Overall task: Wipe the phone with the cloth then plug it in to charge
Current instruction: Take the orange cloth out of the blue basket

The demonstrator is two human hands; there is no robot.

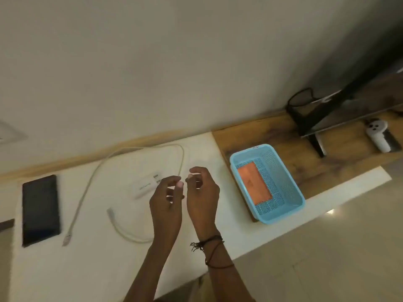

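Counter (pixel 65 269): white; everything needed lies on it.
Basket (pixel 292 186): blue, holds orange cloth (pixel 254 185); fetch that first.
Phone (pixel 41 209): face-up, far left, untouched.
Cable (pixel 87 188): plug end beside phone.
Left hand (pixel 166 205), right hand (pixel 202 192): fingers loosely curled, empty, mid-counter.

Left of the hands, a phone (pixel 40 210) shows a dark, glossy glass face on a smooth, matt white counter (pixel 65 269). Beside it, a cable (pixel 87 188) looks like pale, smooth plastic. Right of the hands, a perforated blue plastic basket (pixel 281 184) holds an orange cloth (pixel 254 185), on grained, matt brown wood (pixel 239 136).
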